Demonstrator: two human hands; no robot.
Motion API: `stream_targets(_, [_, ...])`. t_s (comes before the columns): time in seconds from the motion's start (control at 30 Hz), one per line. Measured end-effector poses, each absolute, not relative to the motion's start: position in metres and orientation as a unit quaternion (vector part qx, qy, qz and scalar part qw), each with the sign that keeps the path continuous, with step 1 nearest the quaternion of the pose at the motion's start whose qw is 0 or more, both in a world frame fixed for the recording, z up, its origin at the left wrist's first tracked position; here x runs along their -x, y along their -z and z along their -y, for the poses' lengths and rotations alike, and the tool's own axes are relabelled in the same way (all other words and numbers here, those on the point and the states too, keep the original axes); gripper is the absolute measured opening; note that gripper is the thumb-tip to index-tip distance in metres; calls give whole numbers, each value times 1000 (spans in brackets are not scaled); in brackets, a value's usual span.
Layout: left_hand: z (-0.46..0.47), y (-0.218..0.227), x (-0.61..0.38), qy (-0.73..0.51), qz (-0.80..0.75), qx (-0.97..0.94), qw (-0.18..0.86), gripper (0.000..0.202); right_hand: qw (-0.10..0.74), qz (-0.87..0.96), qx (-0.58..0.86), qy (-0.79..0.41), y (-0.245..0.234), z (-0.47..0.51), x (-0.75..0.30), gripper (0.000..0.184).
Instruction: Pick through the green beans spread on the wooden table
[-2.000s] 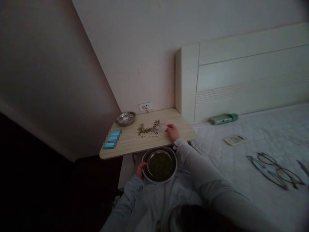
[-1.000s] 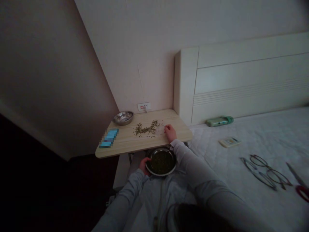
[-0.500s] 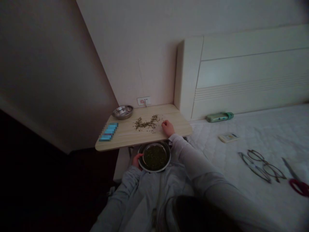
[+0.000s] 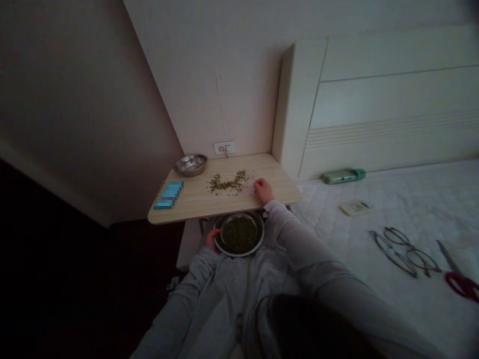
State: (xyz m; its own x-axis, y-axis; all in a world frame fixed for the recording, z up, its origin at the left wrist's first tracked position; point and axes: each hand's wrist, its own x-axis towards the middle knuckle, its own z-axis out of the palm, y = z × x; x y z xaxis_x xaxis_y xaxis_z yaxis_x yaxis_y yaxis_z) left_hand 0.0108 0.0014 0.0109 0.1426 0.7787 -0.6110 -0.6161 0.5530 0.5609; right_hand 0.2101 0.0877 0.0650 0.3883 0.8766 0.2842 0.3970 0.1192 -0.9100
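My left hand [image 4: 212, 240] grips the left rim of a metal bowl [image 4: 239, 253], which rests at my lap just below the table edge. Inside the bowl lies a mass of small green beans or seeds [image 4: 239, 233]. On the light wooden table [image 4: 187, 203] is a loose scatter of similar small green pieces [image 4: 226, 185]. To the right of that scatter, my right hand [image 4: 263, 190] is on the tabletop with its fingers curled together. Whatever its fingertips hold, if anything, is too small to make out.
A second metal bowl [image 4: 190, 165] stands at the table's back left, behind a blurred blue-screened phone [image 4: 169, 195]. A plug sits in the wall socket [image 4: 224, 147]. On the bed lie a green case [image 4: 343, 176], a pale phone-like device [image 4: 356, 207], two pairs of glasses [image 4: 406, 252] and red-handled scissors [image 4: 462, 285].
The view has tilted slightly, so most things appear higher. My right hand has shifted a little to the right, away from the scattered pieces. My left hand stays on the bowl.
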Motion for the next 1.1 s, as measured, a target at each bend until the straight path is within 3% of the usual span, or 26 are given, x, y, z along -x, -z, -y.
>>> stream_targets(1.1, [-1, -14, -9, -447, -457, -82, 765, 17, 527, 535, 617, -237, -54, -97, -211, 15])
